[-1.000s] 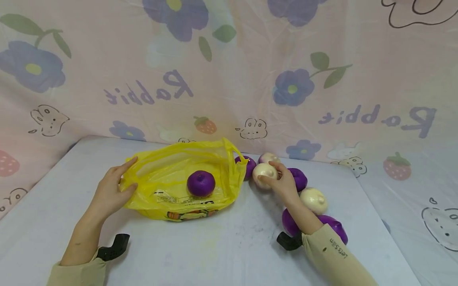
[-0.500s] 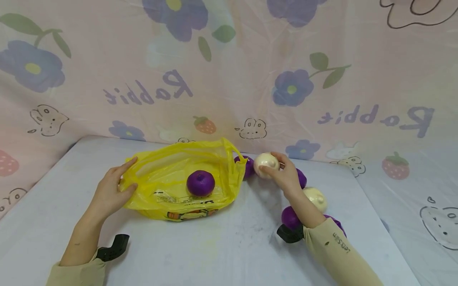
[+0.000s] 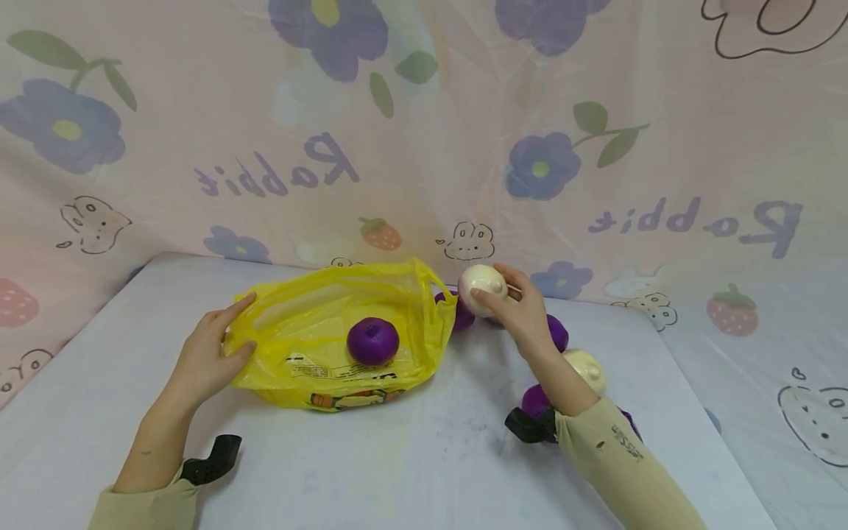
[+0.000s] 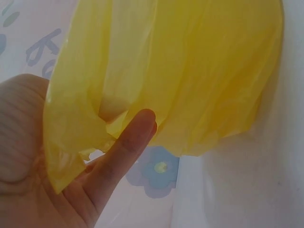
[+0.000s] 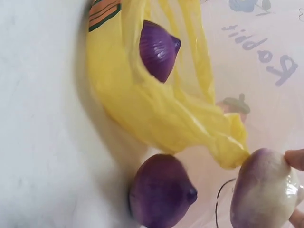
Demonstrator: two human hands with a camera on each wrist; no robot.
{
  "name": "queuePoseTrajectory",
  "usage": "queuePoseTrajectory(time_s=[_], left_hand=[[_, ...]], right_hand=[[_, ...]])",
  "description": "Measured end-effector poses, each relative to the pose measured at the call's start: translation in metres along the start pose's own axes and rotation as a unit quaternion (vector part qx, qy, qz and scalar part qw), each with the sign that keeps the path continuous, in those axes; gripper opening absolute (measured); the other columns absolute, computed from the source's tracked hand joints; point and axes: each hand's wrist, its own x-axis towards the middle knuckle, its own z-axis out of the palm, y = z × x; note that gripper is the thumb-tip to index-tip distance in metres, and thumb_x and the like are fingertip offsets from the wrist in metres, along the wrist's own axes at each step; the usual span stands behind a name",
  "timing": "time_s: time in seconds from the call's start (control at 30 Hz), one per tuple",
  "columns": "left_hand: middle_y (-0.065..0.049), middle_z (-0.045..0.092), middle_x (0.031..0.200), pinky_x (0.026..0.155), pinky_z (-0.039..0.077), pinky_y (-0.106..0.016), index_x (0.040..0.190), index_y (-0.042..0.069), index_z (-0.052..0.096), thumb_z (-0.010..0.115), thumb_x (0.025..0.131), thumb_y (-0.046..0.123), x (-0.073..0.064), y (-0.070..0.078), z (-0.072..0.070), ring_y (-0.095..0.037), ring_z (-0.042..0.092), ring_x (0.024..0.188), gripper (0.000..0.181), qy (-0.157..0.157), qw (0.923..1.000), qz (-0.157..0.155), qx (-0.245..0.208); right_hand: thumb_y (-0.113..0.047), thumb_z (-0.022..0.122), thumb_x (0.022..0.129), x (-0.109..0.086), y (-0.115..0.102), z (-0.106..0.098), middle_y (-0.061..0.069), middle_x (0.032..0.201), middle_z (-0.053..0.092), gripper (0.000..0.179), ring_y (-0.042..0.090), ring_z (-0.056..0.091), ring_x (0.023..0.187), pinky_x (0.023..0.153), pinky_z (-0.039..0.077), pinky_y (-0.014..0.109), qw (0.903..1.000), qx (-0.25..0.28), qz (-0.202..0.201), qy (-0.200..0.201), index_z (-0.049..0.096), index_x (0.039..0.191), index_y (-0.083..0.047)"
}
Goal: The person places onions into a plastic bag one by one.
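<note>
A yellow plastic bag (image 3: 298,335) lies with its mouth spread wide on the table, and one purple onion (image 3: 373,341) rests inside it. At the bag's left edge, my left hand (image 3: 207,361) touches the plastic with thumb and fingers spread apart. In the left wrist view the thumb (image 4: 123,154) is straight against the yellow film. My right hand (image 3: 525,315) pinches a purple-and-white turnip (image 3: 480,289) between thumb and fingers, right of the bag's handle. Another purple onion (image 5: 161,194) sits beside the bag, partly hidden by it and the turnip in the head view.
Along the right side, under and around my right forearm, lie a purple onion (image 3: 559,333), a pale turnip (image 3: 587,370) and another purple onion (image 3: 535,401). The white table (image 3: 371,471) meets a printed cloth backdrop (image 3: 424,162) at its far edge.
My right hand has lifted the turnip up off its place among the others and carried it slightly left, toward the bag. My left hand stays at the bag's edge.
</note>
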Motion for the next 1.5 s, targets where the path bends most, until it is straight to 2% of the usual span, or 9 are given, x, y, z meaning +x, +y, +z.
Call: queuePoseTrajectory(time_s=[0.33, 0.67, 0.87, 1.07, 1.5], left_hand=[[-0.035, 0.035, 0.135, 0.086, 0.041, -0.068, 0.15, 0.009, 0.031, 0.059, 0.086, 0.003, 0.0, 0.001, -0.002, -0.05, 0.043, 0.106, 0.07, -0.005, 0.9999, -0.01, 0.0], [-0.036, 0.035, 0.134, 0.086, 0.04, -0.069, 0.149, 0.009, 0.032, 0.059, 0.086, 0.003, 0.0, 0.002, -0.004, -0.051, 0.043, 0.107, 0.069, 0.0, 1.0, -0.002, 0.003], [-0.036, 0.034, 0.135, 0.087, 0.041, -0.069, 0.15, 0.009, 0.031, 0.059, 0.087, 0.003, -0.003, 0.001, -0.003, -0.051, 0.043, 0.108, 0.069, -0.004, 0.9999, -0.013, -0.002], [-0.036, 0.035, 0.135, 0.087, 0.041, -0.069, 0.149, 0.009, 0.032, 0.059, 0.086, 0.002, -0.004, 0.002, -0.001, -0.051, 0.044, 0.108, 0.069, -0.004, 0.9999, -0.012, -0.004], [-0.035, 0.036, 0.134, 0.088, 0.04, -0.069, 0.149, 0.009, 0.033, 0.059, 0.086, 0.002, -0.004, 0.005, -0.004, -0.051, 0.044, 0.108, 0.068, 0.002, 1.0, -0.003, -0.005]], right_hand=[[-0.022, 0.073, 0.083, 0.001, -0.028, 0.022, 0.011, 0.136, 0.048, 0.06, 0.028, 0.048, 0.122, 0.099, 0.046, 0.043, 0.9979, 0.044, -0.047, -0.012, 0.05, 0.138, -0.014], [-0.023, 0.071, 0.086, -0.002, -0.04, 0.056, 0.008, 0.137, 0.049, 0.054, 0.028, 0.051, 0.121, 0.096, 0.049, 0.042, 0.9933, 0.052, -0.065, -0.081, 0.052, 0.136, -0.016], [-0.03, 0.071, 0.084, -0.004, -0.04, 0.074, 0.006, 0.135, 0.052, 0.053, 0.028, 0.055, 0.116, 0.091, 0.051, 0.04, 0.9901, 0.019, -0.065, -0.123, 0.054, 0.133, -0.019], [-0.033, 0.072, 0.083, -0.001, -0.035, 0.09, 0.009, 0.137, 0.052, 0.057, 0.032, 0.053, 0.12, 0.094, 0.049, 0.044, 0.9871, -0.014, -0.056, -0.15, 0.054, 0.135, -0.019], [-0.034, 0.074, 0.08, 0.009, -0.025, 0.107, 0.008, 0.135, 0.054, 0.059, 0.03, 0.052, 0.119, 0.093, 0.05, 0.041, 0.9852, -0.076, -0.06, -0.141, 0.055, 0.133, -0.016]])
